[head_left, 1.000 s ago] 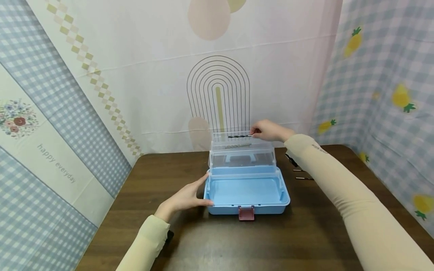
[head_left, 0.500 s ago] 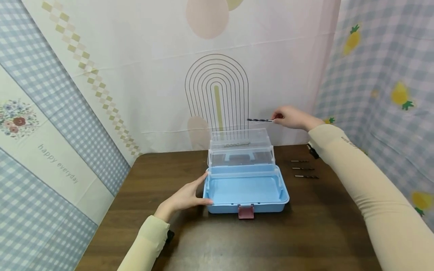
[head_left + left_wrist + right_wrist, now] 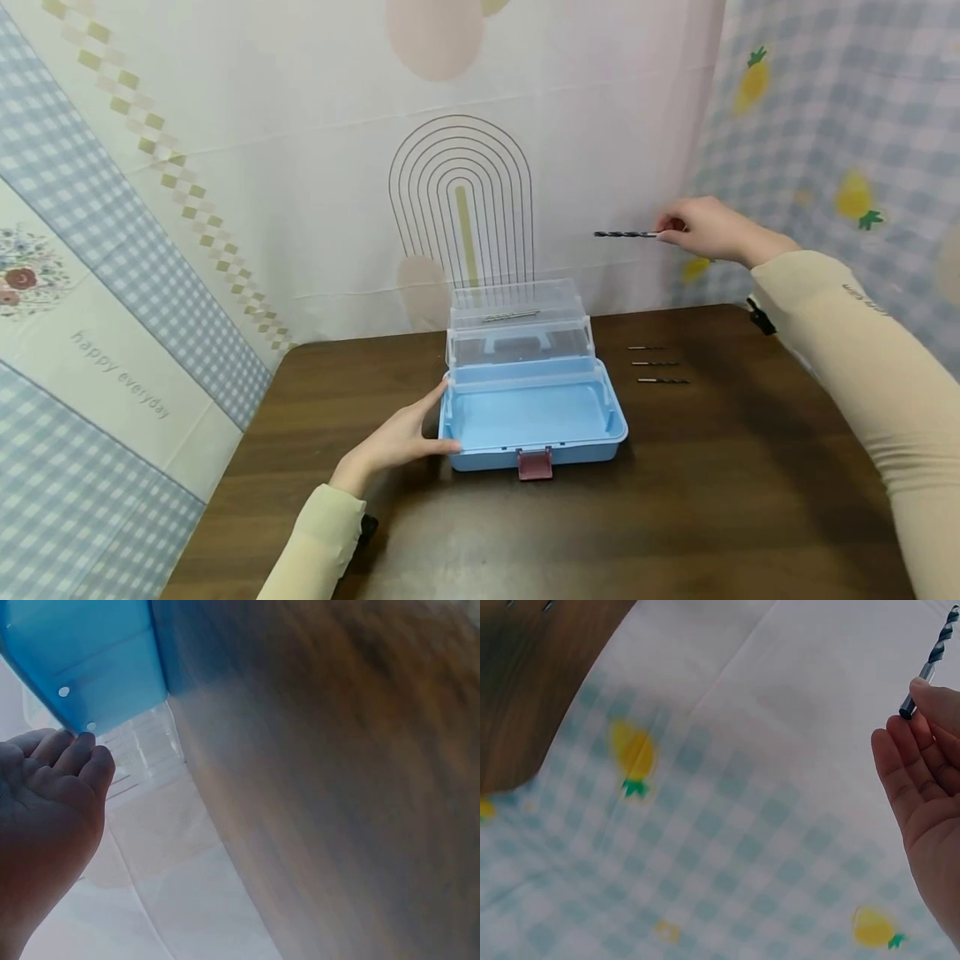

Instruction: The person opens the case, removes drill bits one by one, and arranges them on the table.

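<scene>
My right hand (image 3: 708, 227) pinches a dark twist drill bit (image 3: 624, 234) by its plain shank, fluted end pointing left, raised well above the table. In the right wrist view, the thumb and fingertips close on the shank of the drill bit (image 3: 930, 669). A light blue toolbox (image 3: 536, 458) stands with its clear fold-out trays (image 3: 517, 342) raised. Silver drill bits (image 3: 512, 316) lie in the upper tray. My left hand (image 3: 393, 437) rests spread on the box's left end, thumb at the front rim; the left wrist view has its fingertips at the blue wall.
Three dark drill bits (image 3: 663, 381) lie in a row on the brown table (image 3: 555, 542), right of the toolbox. A maroon latch (image 3: 535, 464) hangs at the box front. Patterned cloth (image 3: 315, 225) rises behind the table and along both sides.
My right hand has lifted the drill bit away from the upper tray and carried it up and to the right. My left hand stays at the box, and the head view has shifted slightly.
</scene>
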Demonstrator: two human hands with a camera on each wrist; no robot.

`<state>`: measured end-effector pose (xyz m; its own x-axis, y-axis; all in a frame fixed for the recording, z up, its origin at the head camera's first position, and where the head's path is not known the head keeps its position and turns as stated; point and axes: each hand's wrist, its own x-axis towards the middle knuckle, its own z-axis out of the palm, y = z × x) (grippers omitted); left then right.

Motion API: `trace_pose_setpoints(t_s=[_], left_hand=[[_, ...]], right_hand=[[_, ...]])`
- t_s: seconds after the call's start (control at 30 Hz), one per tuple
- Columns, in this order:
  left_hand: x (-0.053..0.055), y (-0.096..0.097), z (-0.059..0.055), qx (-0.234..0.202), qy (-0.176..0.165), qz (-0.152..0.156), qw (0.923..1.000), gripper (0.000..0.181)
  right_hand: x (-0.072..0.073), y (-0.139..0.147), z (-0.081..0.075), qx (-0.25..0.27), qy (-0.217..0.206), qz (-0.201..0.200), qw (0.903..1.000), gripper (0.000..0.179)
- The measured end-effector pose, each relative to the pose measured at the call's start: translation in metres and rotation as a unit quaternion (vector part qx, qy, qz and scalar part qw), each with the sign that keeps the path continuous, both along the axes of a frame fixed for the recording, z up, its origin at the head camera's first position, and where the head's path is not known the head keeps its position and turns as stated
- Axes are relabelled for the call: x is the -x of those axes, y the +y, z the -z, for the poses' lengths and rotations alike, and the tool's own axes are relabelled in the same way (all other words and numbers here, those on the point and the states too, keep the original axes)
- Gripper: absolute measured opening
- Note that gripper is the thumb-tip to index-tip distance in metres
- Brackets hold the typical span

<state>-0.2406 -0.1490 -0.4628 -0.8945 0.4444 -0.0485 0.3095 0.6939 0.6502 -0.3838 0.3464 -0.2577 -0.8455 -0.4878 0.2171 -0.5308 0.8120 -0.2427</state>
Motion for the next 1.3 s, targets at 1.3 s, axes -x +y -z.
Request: trace_pose_setpoints(t_s=[1.3], left_hand=[[-0.008,-0.003,0.004,-0.008,-0.014,-0.010,0.9998,0.110]], right_hand=[[-0.066,0.059,0.093,-0.015,0.097,-0.048,0.9940,0.010]])
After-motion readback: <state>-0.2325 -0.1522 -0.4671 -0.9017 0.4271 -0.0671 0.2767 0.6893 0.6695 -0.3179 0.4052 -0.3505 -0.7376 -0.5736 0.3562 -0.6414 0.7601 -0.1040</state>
